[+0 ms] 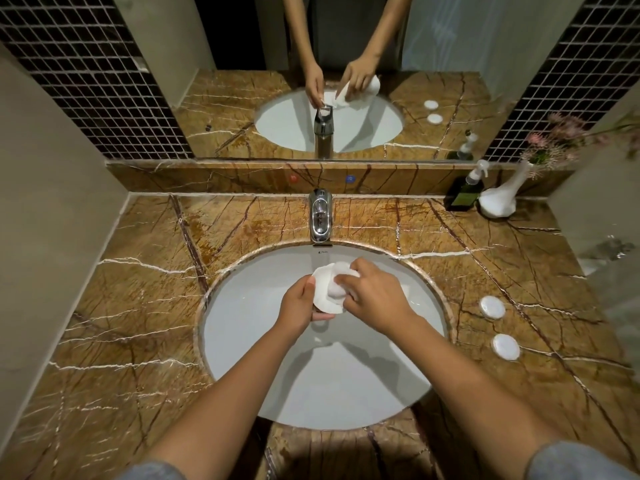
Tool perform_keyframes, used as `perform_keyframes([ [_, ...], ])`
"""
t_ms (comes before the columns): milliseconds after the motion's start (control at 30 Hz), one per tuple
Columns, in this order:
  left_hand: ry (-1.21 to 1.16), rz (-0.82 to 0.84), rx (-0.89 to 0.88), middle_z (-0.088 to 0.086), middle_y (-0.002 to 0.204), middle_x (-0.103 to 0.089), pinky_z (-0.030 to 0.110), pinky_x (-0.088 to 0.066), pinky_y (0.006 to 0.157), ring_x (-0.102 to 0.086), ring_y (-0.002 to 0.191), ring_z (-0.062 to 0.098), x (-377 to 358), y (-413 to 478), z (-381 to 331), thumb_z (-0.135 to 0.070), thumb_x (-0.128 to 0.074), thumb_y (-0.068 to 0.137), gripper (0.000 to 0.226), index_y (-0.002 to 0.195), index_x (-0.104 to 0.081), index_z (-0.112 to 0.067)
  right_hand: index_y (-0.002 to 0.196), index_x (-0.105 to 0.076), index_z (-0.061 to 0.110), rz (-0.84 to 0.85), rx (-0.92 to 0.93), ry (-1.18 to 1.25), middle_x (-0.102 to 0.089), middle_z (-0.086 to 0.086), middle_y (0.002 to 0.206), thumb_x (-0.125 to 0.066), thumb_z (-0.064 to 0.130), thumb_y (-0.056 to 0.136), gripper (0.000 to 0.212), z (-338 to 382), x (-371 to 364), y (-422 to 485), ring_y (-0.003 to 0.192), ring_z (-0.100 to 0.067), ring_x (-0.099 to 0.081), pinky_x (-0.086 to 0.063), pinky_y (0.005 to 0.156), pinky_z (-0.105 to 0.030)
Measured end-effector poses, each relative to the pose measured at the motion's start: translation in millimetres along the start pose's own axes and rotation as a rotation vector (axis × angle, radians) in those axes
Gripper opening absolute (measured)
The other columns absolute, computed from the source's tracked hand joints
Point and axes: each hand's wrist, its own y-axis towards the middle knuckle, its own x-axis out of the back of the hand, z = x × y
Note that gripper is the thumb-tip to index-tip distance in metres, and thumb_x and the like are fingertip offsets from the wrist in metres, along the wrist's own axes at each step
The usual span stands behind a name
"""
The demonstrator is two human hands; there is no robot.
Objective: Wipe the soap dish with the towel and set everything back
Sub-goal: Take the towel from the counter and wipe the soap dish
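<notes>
Over the white oval sink [263,375] I hold a small round white soap dish [323,289] tilted on its edge. My left hand [299,304] grips it from the left and below. My right hand [374,294] presses a bunched white towel [337,287] into the dish's face. Part of the towel pokes out above my right fingers, and the rest is hidden under that hand. The mirror behind shows both hands with the dish and towel.
Two round white soaps or lids [492,307] [506,347] lie on the brown marble counter [138,306] right of the sink. A chrome faucet [320,216] stands behind the basin. A dark pump bottle [465,192] and a white vase [500,199] with pink flowers sit at the back right.
</notes>
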Motion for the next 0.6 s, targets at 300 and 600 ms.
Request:
perform_keyframes([
  [300, 0.074, -0.103, -0.004, 0.017, 0.119, -0.056, 0.046, -0.061, 0.072, -0.058, 0.11, 0.037, -1.9, 4.3, 8.5, -0.026, -0.033, 0.104, 0.038, 0.127, -0.053, -0.004, 0.101, -0.071, 0.04, -0.038, -0.296, 0.599, -0.062, 0.007, 0.093, -0.059, 0.039, 0.065, 0.037, 3.5, -21.9, -31.6, 0.087, -0.014, -0.061, -0.044, 0.068, -0.027],
  [600, -0.048, -0.053, -0.015, 0.017, 0.12, -0.056, 0.03, -0.062, 0.057, -0.061, 0.105, 0.038, -18.0, 3.4, -5.2, -0.022, -0.032, 0.104, 0.035, 0.125, -0.054, -0.004, 0.115, -0.066, 0.035, -0.207, -0.285, 0.475, -0.051, 0.005, 0.119, -0.064, 0.029, 0.081, 0.035, -3.6, -29.4, -37.1, 0.087, -0.017, -0.06, -0.039, 0.067, -0.024],
])
